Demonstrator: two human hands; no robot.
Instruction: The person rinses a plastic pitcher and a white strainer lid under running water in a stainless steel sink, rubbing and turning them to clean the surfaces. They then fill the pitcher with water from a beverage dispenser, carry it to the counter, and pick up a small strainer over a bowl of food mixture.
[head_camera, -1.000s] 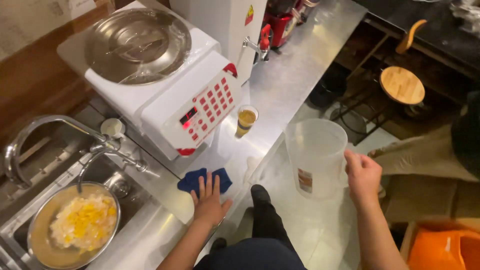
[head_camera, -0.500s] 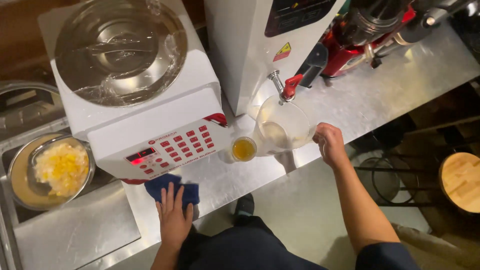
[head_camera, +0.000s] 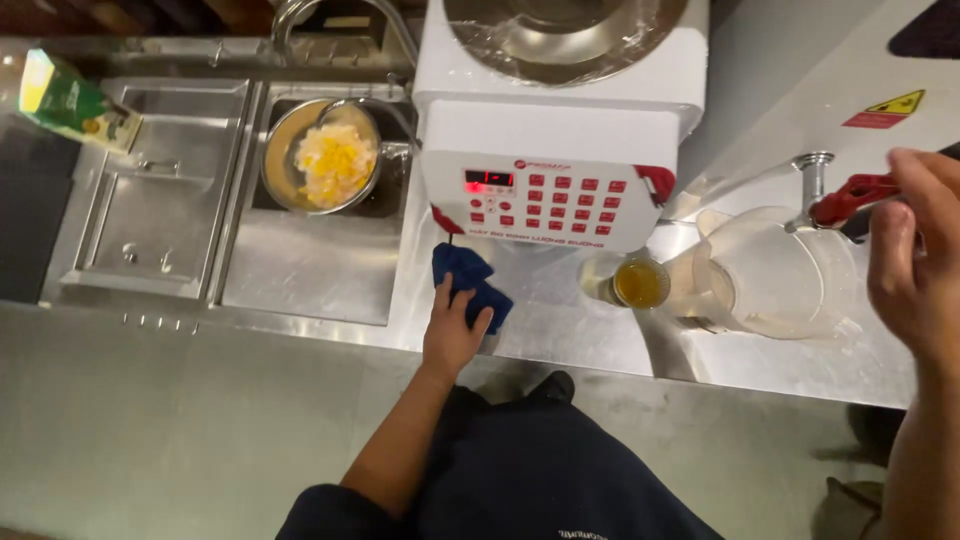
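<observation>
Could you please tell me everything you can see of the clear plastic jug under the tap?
The clear plastic jug is a translucent, round-mouthed pitcher with a pouring lip toward the small cup of amber liquid. It stands upright on the steel counter, beneath the metal tap, and looks nearly empty. The right hand is at the tap's red lever, not on the jug.

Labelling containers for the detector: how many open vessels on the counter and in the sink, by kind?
Clear plastic pitcher under the red-handled tap: 1
Small clear cup of amber liquid: 1
Round metal bowl of yellow food: 1
Total: 3
</observation>
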